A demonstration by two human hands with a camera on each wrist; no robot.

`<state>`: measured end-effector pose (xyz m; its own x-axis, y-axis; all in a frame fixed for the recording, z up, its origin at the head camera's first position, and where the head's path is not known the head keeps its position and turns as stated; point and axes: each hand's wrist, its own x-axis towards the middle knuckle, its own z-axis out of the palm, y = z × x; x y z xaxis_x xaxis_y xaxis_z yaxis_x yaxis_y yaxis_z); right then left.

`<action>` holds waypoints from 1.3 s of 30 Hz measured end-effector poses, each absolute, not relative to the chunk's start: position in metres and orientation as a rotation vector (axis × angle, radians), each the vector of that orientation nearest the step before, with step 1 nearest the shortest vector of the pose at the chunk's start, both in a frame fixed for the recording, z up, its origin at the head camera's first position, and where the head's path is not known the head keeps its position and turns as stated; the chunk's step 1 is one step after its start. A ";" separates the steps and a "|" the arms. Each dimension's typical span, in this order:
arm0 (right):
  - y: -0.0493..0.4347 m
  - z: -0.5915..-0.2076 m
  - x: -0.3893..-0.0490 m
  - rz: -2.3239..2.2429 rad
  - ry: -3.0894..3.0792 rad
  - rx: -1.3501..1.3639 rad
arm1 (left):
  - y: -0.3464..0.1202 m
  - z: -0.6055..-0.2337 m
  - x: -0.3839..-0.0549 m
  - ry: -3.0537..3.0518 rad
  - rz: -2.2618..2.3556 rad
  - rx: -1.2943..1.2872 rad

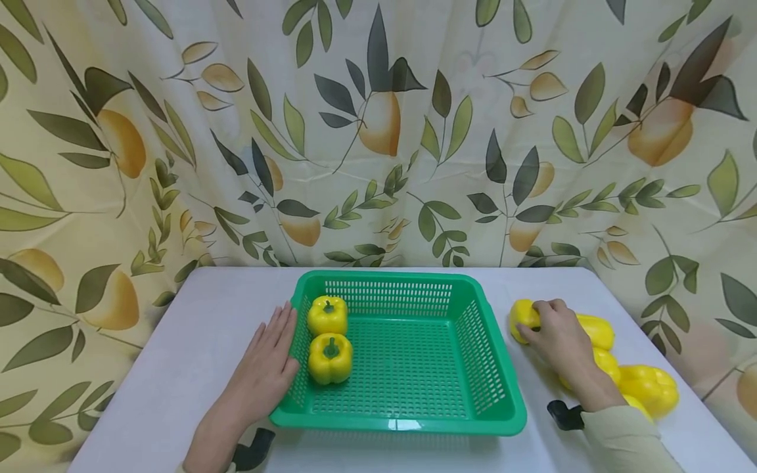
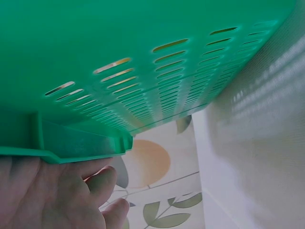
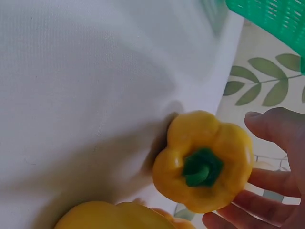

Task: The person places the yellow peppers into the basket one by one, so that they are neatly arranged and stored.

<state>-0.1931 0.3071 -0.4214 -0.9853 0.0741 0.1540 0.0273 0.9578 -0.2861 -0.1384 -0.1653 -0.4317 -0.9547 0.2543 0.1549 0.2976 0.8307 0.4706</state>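
My left hand lies along the left rim of a green plastic basket, fingers straight. The left wrist view shows its fingers under the rim, beside the slotted basket wall. Two yellow bell peppers sit inside the basket on the left, a rear one and a front one, stems up. On the table's right side my right hand reaches around another yellow bell pepper. Its fingers touch or nearly touch that pepper's side, while the thumb stands slightly apart from it.
More yellow bell peppers lie clustered under and beside the right forearm. A white cloth covers the table. Behind it hangs a curtain printed with leaves and fruit. Each wrist has a black piece attached.
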 end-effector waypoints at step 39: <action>0.311 -0.443 -0.204 0.504 -2.905 -0.138 | -0.167 -0.434 -0.139 -2.921 -0.759 -0.434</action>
